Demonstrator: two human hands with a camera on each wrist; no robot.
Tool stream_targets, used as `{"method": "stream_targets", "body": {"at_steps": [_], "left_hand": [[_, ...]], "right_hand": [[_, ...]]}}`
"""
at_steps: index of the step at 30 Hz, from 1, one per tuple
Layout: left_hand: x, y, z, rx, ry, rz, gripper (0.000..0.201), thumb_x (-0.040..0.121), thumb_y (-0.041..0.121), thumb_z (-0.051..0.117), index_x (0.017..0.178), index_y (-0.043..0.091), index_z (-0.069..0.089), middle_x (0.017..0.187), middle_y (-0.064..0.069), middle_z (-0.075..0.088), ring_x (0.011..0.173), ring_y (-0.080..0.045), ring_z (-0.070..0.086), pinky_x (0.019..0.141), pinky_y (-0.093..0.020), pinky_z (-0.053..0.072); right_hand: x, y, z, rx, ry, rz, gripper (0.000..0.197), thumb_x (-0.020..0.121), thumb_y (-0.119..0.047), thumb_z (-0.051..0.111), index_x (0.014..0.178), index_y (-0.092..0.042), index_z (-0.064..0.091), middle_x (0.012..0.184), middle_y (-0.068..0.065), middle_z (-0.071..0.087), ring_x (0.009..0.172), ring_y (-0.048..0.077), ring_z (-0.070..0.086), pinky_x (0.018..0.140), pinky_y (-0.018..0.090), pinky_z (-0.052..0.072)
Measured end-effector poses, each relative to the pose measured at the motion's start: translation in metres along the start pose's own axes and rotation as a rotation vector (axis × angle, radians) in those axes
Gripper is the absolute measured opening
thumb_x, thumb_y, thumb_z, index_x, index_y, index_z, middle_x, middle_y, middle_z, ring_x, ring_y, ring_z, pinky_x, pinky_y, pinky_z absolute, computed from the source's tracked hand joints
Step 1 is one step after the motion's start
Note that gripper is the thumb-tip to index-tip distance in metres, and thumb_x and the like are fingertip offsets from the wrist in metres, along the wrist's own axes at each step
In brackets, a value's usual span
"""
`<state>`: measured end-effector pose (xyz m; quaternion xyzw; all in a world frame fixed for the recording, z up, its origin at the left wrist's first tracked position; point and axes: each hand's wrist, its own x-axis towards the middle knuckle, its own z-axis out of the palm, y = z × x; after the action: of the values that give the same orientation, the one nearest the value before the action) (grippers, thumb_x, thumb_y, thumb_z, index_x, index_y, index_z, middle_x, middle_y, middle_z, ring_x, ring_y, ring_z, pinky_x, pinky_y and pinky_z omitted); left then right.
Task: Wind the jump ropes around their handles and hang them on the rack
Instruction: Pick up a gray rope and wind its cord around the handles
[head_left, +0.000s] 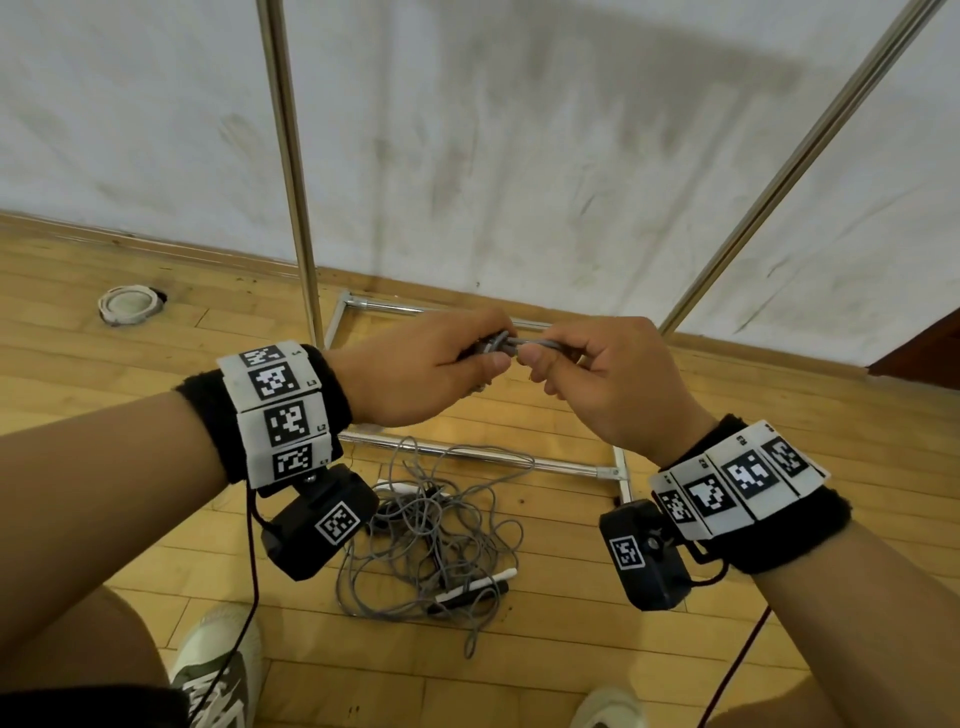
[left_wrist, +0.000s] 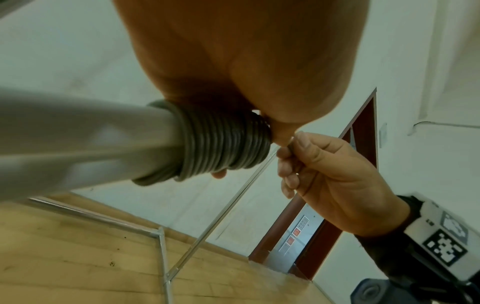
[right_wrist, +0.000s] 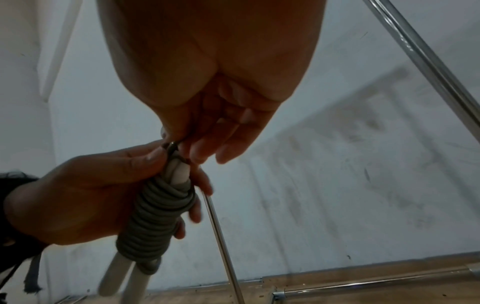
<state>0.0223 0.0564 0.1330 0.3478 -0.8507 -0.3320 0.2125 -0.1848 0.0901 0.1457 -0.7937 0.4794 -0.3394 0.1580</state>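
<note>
The left hand (head_left: 415, 364) grips the wound handles (right_wrist: 135, 265) chest-high before the rack (head_left: 288, 156); the right hand (head_left: 618, 379) pinches the rope's end (head_left: 524, 343). Securing it, then hanging, seems next. More ropes (head_left: 436, 530) wait on the floor.

Two hands (head_left: 415, 364) (head_left: 618, 379), one wound rope (right_wrist: 155, 222) on two handles (right_wrist: 122, 281), one tangled rope heap (head_left: 441, 535), one rack (head_left: 291, 156).

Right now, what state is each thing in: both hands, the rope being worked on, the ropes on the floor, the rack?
left hand: grips the wound bundle
right hand: pinches the rope's end
held jump rope: coiled tightly around its paired white handles
floor ropes: tangled, unwound
rack: upright; no rope seen hanging
</note>
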Motion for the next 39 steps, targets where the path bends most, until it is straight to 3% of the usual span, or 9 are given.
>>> {"method": "stream_targets", "body": {"at_steps": [4, 7, 10, 15, 22, 30, 33, 37, 39], "left_hand": [[-0.001, -0.003, -0.002, -0.036, 0.013, -0.017, 0.009, 0.102, 0.024, 0.049, 0.107, 0.024, 0.056, 0.081, 0.004, 0.063, 0.071, -0.012, 0.061, 0.067, -0.036, 0.053], [0.000, -0.003, -0.003, -0.077, -0.008, -0.025, 0.017, 0.101, 0.023, 0.052, 0.115, 0.032, 0.055, 0.087, 0.002, 0.064, 0.079, -0.017, 0.064, 0.073, -0.038, 0.055], [0.002, -0.005, -0.006, -0.052, -0.017, -0.052, 0.015, 0.099, 0.022, 0.054, 0.110, 0.031, 0.060, 0.089, 0.000, 0.065, 0.083, -0.020, 0.066, 0.078, -0.047, 0.056], [0.004, -0.010, -0.008, 0.142, 0.033, -0.021, 0.014, 0.097, 0.020, 0.057, 0.109, 0.026, 0.061, 0.083, 0.012, 0.064, 0.078, -0.013, 0.063, 0.075, -0.042, 0.054], [0.003, -0.016, -0.011, 0.142, 0.063, -0.106, 0.015, 0.096, 0.021, 0.060, 0.108, 0.030, 0.060, 0.084, 0.009, 0.069, 0.078, -0.011, 0.067, 0.076, -0.041, 0.056], [0.003, 0.006, -0.012, 0.004, 0.107, -0.086, 0.012, 0.096, 0.019, 0.059, 0.094, 0.030, 0.055, 0.089, 0.007, 0.072, 0.076, -0.004, 0.068, 0.068, -0.025, 0.054], [0.002, 0.024, -0.012, -0.223, 0.096, -0.056, 0.013, 0.094, 0.007, 0.061, 0.099, 0.018, 0.060, 0.100, 0.003, 0.074, 0.094, -0.012, 0.071, 0.086, -0.035, 0.057], [0.010, 0.051, -0.026, -0.281, 0.114, -0.017, 0.016, 0.100, 0.009, 0.053, 0.101, 0.004, 0.068, 0.095, -0.018, 0.071, 0.094, -0.038, 0.065, 0.091, -0.056, 0.051], [0.021, 0.065, -0.038, -0.120, 0.159, 0.017, 0.015, 0.098, 0.014, 0.058, 0.090, 0.011, 0.070, 0.085, -0.007, 0.071, 0.084, -0.023, 0.066, 0.085, -0.046, 0.054]], "right_hand": [[-0.002, 0.002, -0.003, 0.008, -0.008, 0.013, 0.021, 0.091, -0.021, 0.068, 0.072, -0.014, 0.071, 0.056, -0.007, 0.063, 0.054, 0.016, 0.062, 0.054, 0.038, 0.048], [-0.003, 0.005, -0.005, 0.007, -0.023, 0.000, 0.021, 0.091, -0.020, 0.069, 0.071, -0.013, 0.072, 0.054, -0.014, 0.060, 0.055, 0.012, 0.063, 0.051, 0.027, 0.048], [-0.004, 0.006, -0.004, 0.006, -0.036, -0.019, 0.025, 0.091, -0.021, 0.067, 0.069, -0.010, 0.072, 0.054, -0.010, 0.061, 0.054, 0.013, 0.062, 0.050, 0.030, 0.047], [-0.004, -0.001, -0.002, -0.023, -0.087, 0.003, 0.028, 0.093, -0.024, 0.065, 0.068, -0.013, 0.071, 0.052, -0.009, 0.060, 0.053, 0.013, 0.061, 0.052, 0.037, 0.047], [-0.001, -0.011, -0.010, -0.114, -0.133, -0.044, 0.034, 0.095, -0.023, 0.062, 0.067, -0.004, 0.067, 0.058, 0.010, 0.064, 0.056, 0.027, 0.062, 0.055, 0.044, 0.048], [0.006, -0.009, -0.021, 0.019, 0.034, 0.081, 0.021, 0.093, -0.023, 0.064, 0.077, -0.011, 0.068, 0.063, 0.009, 0.065, 0.057, 0.022, 0.064, 0.058, 0.043, 0.049], [0.009, -0.014, -0.029, 0.093, 0.087, 0.101, 0.018, 0.093, -0.022, 0.065, 0.080, -0.010, 0.070, 0.064, 0.006, 0.067, 0.055, 0.010, 0.067, 0.058, 0.040, 0.054], [0.012, -0.027, -0.054, 0.207, 0.123, 0.101, 0.012, 0.092, -0.018, 0.066, 0.084, -0.011, 0.072, 0.066, 0.008, 0.068, 0.054, 0.017, 0.067, 0.055, 0.037, 0.055], [0.015, -0.035, -0.069, 0.232, 0.118, 0.116, 0.013, 0.092, -0.017, 0.067, 0.082, -0.009, 0.071, 0.065, 0.010, 0.067, 0.052, 0.020, 0.065, 0.055, 0.036, 0.055]]}}
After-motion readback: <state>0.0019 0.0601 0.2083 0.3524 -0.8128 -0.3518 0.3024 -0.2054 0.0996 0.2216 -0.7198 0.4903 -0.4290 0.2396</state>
